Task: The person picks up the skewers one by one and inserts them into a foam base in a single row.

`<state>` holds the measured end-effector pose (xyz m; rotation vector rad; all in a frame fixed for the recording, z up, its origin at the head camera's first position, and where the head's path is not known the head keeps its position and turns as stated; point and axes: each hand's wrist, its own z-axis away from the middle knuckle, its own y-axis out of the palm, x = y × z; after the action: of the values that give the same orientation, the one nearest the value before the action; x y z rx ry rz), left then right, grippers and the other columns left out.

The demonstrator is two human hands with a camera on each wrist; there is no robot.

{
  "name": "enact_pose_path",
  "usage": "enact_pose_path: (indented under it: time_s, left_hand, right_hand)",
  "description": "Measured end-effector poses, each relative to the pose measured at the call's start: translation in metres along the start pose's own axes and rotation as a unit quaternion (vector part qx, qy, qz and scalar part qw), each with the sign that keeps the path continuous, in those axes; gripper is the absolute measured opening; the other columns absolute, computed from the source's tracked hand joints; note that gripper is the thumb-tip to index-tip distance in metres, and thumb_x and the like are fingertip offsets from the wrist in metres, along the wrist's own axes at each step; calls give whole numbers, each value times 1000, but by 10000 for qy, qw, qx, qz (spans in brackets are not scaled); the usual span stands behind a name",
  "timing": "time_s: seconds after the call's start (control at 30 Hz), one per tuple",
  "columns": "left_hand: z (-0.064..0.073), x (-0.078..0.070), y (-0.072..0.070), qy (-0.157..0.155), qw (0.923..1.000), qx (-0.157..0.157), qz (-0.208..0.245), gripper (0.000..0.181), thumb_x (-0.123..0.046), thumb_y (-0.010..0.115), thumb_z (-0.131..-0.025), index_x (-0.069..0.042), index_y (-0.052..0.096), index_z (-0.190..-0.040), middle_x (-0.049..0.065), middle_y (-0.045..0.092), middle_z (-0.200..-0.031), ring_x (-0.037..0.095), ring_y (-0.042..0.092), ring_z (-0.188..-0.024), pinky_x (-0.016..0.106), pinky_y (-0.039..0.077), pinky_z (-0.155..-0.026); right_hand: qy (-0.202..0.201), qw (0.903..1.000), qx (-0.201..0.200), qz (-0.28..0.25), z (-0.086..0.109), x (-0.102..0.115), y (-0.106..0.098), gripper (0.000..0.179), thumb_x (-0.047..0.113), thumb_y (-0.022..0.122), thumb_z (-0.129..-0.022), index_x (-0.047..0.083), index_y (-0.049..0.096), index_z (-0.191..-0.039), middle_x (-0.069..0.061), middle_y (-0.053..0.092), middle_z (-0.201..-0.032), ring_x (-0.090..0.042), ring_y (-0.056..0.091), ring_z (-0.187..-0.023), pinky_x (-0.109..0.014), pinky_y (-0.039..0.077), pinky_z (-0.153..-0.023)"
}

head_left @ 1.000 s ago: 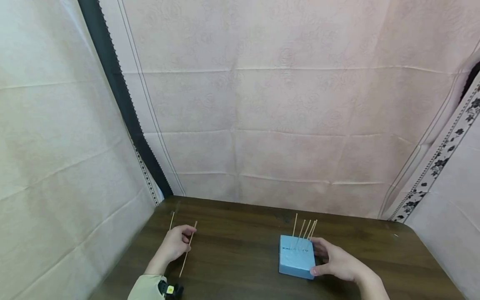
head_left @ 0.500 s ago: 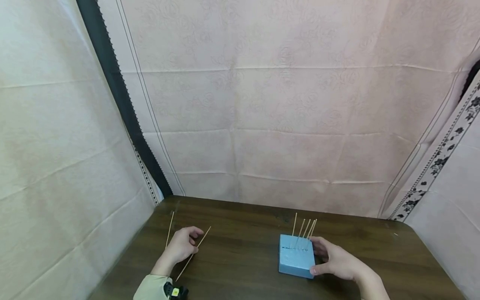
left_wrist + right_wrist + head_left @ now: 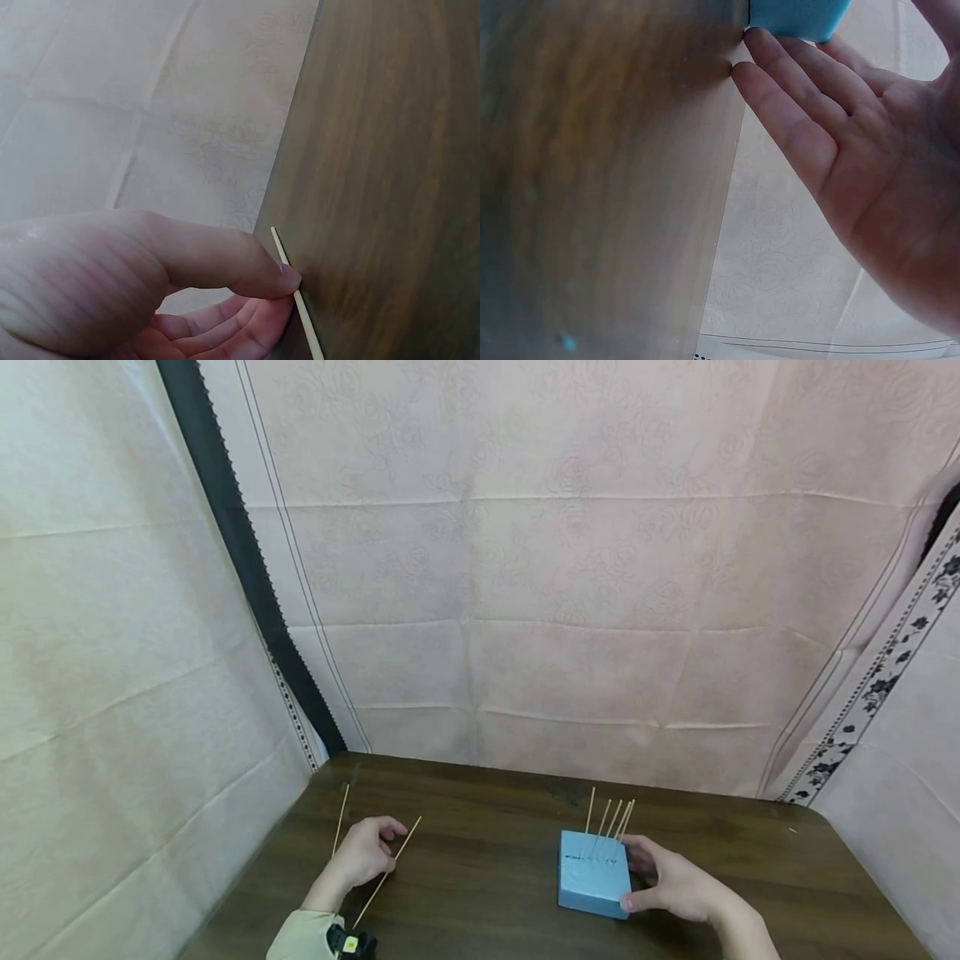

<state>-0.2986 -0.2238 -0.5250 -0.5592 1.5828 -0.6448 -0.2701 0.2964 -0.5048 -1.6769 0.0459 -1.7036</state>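
My left hand [image 3: 363,852] is low over the left of the table and pinches a thin wooden stick [image 3: 372,900] between thumb and fingers. The left wrist view shows the thumb pressing on that stick [image 3: 308,326]. Another thin stick [image 3: 341,818] lies just left of this hand, its near end hidden behind it. At the right, my right hand [image 3: 675,881] holds a light blue block [image 3: 592,881] by its right side, thumb at the front corner. Several thin sticks [image 3: 606,817] stand in the block's top. In the right wrist view, fingertips [image 3: 759,37] meet the blue block [image 3: 795,16].
A dark wooden table [image 3: 480,860] lies under everything. Pale cloth [image 3: 525,610] hangs behind it, with more cloth on both sides. A tiny blue speck [image 3: 567,343] shows on the table in the right wrist view.
My left hand has shifted a little right with its stick, which now slants more to the right. More of the other stick shows. The right hand and block have stayed put.
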Motion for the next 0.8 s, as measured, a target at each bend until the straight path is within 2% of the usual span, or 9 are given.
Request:
enact_pose_path:
  time_s: [0.43, 0.8]
  left_hand:
    - [1, 1, -1, -72, 9999, 49, 101, 53, 21, 82, -66, -6, 76, -112, 13, 62, -104, 18, 61, -78, 37, 52, -67]
    - [-2, 1, -1, -269, 9976, -17, 637, 55, 22, 80, -68, -5, 75, -116, 17, 60, -112, 21, 64, -82, 36, 56, -67]
  right_hand:
    - [26, 10000, -21, 5, -1, -2, 1, 98, 20, 92, -87, -13, 32, -157, -36, 53, -148, -56, 53, -135, -66, 48, -105]
    - [-6, 10000, -16, 16, 0, -1, 0, 98, 20, 92, -87, -13, 32, -157, -36, 53, -149, -56, 53, -135, -67, 48, -105]
